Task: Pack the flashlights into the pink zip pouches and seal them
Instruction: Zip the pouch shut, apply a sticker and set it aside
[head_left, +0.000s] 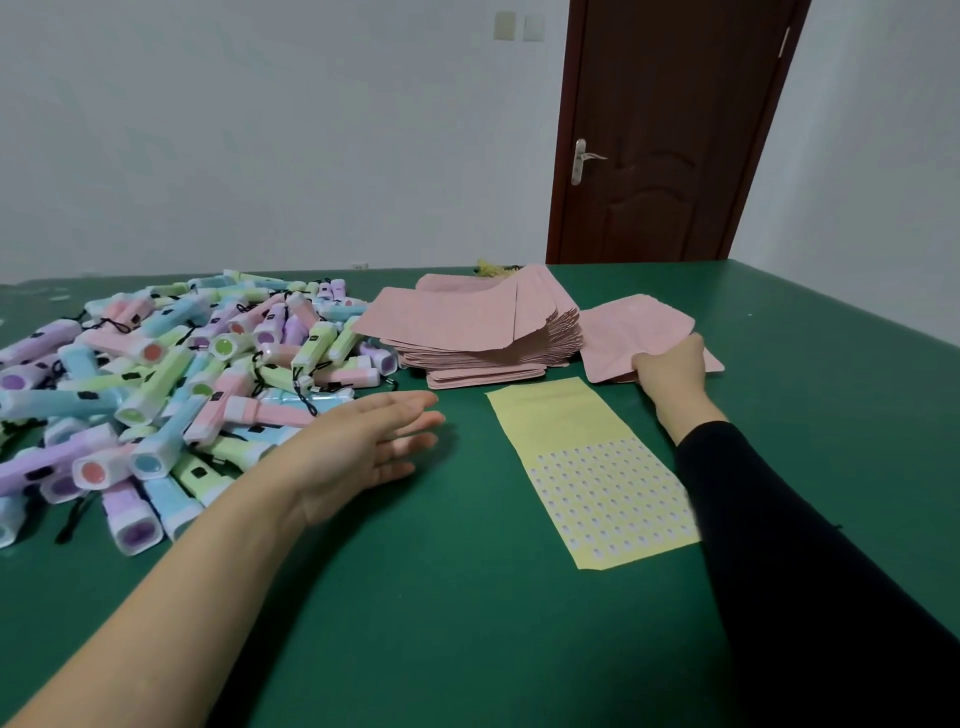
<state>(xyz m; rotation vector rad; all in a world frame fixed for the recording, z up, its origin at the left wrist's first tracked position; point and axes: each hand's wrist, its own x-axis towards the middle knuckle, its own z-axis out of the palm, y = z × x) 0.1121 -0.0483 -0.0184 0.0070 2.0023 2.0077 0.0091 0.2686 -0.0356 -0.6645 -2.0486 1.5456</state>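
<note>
Pink pouch (635, 332) between fingers (645, 364), right hand (675, 359)

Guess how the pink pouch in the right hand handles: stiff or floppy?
Probably floppy: the pink pouch is thin and flat, and the stack beside it sags at its edges. Likely light: the right hand grips one edge.
</note>
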